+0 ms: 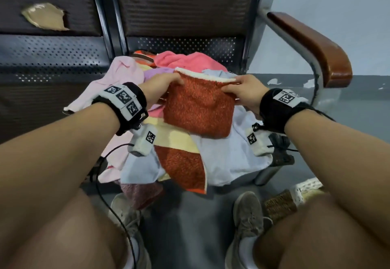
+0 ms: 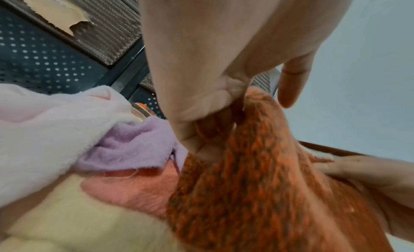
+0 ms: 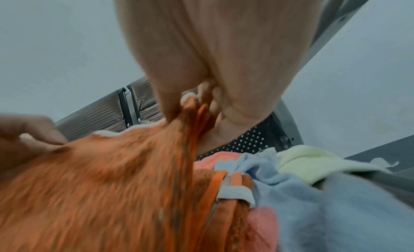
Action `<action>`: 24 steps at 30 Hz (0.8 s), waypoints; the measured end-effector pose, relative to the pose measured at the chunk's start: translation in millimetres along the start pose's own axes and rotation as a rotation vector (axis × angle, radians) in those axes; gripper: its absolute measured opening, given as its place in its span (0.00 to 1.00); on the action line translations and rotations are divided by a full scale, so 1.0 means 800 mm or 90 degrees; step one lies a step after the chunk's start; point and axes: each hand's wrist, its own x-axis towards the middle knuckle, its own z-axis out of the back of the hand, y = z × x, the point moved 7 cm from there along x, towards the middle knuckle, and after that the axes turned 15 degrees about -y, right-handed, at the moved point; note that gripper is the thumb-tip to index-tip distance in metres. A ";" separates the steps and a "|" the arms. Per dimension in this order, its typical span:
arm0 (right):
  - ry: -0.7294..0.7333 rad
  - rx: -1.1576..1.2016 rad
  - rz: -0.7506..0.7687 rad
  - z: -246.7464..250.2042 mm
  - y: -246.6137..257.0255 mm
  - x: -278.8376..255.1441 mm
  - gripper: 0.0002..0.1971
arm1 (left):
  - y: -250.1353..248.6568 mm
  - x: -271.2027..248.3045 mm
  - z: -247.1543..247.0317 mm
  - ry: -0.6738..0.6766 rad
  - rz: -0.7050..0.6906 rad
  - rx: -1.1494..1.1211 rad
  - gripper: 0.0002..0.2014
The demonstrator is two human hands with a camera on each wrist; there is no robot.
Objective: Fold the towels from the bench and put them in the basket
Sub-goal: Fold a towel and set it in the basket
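An orange-red speckled towel (image 1: 200, 108) with a white top edge is held up over the pile on the bench seat. My left hand (image 1: 166, 84) pinches its upper left corner and my right hand (image 1: 242, 88) pinches its upper right corner. In the left wrist view the left hand (image 2: 201, 114) grips the orange towel (image 2: 257, 185). The right wrist view shows the right hand (image 3: 201, 100) gripping the bunched orange towel (image 3: 112, 185). Under it lie a pale blue towel (image 1: 232, 154), a pink towel (image 1: 118, 78) and a yellow-striped one (image 1: 168, 135). A wicker basket (image 1: 282, 203) stands on the floor at my right foot.
The bench (image 1: 52, 57) has a perforated metal seat, a torn backrest and a brown armrest (image 1: 316, 47) on the right. My knees and shoes (image 1: 249, 211) fill the lower view. A black cable (image 1: 109, 201) hangs from the left wrist. Grey floor (image 1: 185, 226) lies between my feet.
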 end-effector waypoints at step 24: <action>0.158 -0.447 0.374 -0.060 -0.047 -0.026 0.46 | 0.018 0.002 -0.024 0.117 -0.444 0.441 0.39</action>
